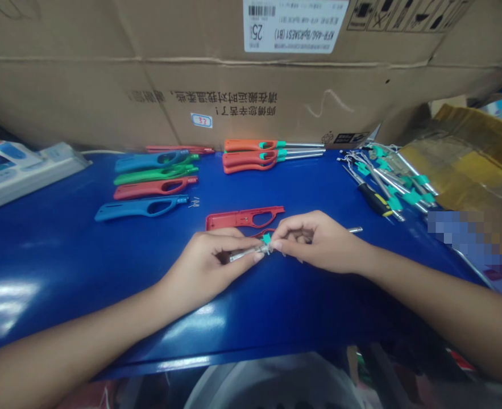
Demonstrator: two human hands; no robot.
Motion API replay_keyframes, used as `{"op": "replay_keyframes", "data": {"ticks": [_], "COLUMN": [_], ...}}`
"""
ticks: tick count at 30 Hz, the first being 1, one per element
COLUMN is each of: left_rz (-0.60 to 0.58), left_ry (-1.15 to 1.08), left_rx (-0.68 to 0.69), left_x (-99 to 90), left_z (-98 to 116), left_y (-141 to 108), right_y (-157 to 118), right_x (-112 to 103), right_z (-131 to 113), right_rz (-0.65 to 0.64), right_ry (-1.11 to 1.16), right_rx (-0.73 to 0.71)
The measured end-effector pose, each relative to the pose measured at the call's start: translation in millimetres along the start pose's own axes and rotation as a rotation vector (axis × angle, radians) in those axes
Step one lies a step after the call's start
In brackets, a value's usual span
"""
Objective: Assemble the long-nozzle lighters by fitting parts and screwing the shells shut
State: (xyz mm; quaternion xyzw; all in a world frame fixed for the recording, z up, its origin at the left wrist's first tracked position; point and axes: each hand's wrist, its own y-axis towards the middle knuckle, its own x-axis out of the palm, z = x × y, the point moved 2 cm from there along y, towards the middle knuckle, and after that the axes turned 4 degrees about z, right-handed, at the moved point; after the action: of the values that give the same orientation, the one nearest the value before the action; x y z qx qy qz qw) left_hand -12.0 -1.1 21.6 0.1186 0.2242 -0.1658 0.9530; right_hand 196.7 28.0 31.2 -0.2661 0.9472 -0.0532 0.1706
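Observation:
My left hand (208, 261) is closed, thumb and fingers pinching a slim clear lighter insert (243, 254) that looks like a fuel tank. At its right end the fingertips of my right hand (314, 241) pinch together; the exact bit between them is too small to make out. A green trigger piece (266, 238) shows between the two hands. Just behind them lies an open red lighter casing half (225, 220), with a second red part mostly hidden by my fingers. A metal tube tip (356, 230) pokes out beyond my right wrist; what it joins is hidden.
Blue, green and red lighter casings (142, 208) lie in a column at left. Assembled orange and red lighters (251, 159) sit at the back. Tubes with green triggers (408, 184) and a screwdriver (372, 199) are piled right. A cardboard box (106, 108) walls the rear; a power strip (33, 173) stands left.

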Motion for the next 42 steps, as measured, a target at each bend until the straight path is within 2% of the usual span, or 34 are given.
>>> {"op": "replay_keyframes", "data": {"ticks": [14, 18, 33, 42], "left_rz": [0.073, 0.062, 0.073, 0.054], "left_ry": [-0.015, -0.023, -0.009, -0.048], "left_rx": [-0.002, -0.063, -0.042, -0.072], "left_x": [-4.5, -4.0, 0.1, 2.0], "left_z": [-1.5, -4.0, -2.3, -3.5], "left_y": [2.7, 2.0, 0.4, -0.2], "right_y": [1.1, 1.7, 1.0, -0.2], "right_x": [0.7, 1.0, 1.6, 2.5], "right_z": [4.0, 6.2, 3.1, 3.9], "right_rz": [-0.006, 0.015, 0.052, 0.03], "right_ry": [0.075, 0.076, 0.11, 0.138], "right_rx": [0.014, -0.015, 0.014, -0.003]}}
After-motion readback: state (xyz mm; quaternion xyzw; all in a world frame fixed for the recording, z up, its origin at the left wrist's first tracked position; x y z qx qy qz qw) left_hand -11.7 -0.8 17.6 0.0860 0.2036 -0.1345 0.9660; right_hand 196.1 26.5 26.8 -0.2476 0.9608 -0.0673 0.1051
